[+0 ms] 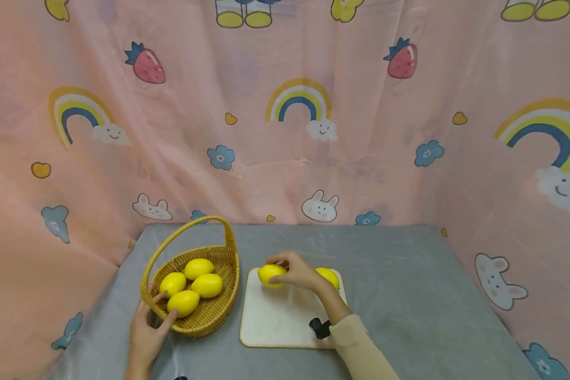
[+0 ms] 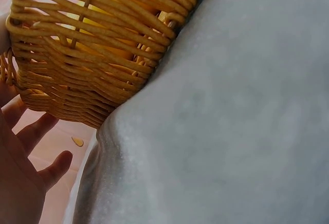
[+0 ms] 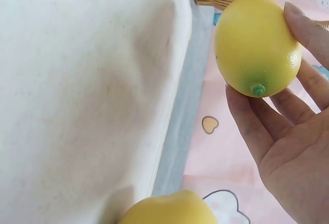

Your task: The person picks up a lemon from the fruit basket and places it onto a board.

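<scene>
On the left of the head view stands a wicker basket (image 1: 204,322) with a tall arched handle, holding several yellow lemons (image 1: 207,285). My left hand (image 1: 144,330) grips its near left rim, thumb and a finger over the edge. In the left wrist view, other fingers (image 2: 56,170) lie outside the woven wall. Over the white cutting board (image 1: 285,327), my right hand (image 1: 299,272) holds a lemon (image 3: 257,47) between thumb and fingers, its green tip showing in the right wrist view. A second lemon (image 1: 329,276) rests at the board's far right corner, partly behind the right wrist.
A grey cloth (image 1: 408,316) covers the table. Behind it and at both sides hangs a pink printed curtain (image 1: 266,184). A black device (image 1: 320,328) sits at the right wrist, above the board. The basket stands just left of the board.
</scene>
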A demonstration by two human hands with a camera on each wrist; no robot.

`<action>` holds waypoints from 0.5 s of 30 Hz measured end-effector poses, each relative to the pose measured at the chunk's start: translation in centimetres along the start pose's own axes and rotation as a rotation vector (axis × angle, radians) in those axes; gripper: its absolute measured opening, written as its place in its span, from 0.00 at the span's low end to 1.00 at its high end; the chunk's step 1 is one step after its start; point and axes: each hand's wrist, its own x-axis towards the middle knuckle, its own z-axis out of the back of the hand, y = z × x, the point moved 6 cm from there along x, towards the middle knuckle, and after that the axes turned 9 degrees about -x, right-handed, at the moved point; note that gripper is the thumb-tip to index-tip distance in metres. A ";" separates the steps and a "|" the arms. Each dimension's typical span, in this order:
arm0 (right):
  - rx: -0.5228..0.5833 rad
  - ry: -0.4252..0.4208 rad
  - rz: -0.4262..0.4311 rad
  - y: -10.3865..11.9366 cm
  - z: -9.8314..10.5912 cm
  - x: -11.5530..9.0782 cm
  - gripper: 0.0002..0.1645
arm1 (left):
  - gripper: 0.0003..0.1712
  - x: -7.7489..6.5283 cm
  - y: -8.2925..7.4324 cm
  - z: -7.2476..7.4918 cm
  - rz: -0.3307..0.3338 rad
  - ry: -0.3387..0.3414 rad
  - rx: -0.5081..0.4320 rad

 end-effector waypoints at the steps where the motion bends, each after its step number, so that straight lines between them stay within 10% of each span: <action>1: 0.004 -0.001 -0.004 -0.1 0.0 -0.1 0.25 | 0.26 0.0 0.0 0.0 0.006 0.000 0.001; 15: 0.001 -0.007 -0.104 -1.3 0.6 -1.3 0.26 | 0.26 0.0 0.2 0.0 0.001 -0.003 0.011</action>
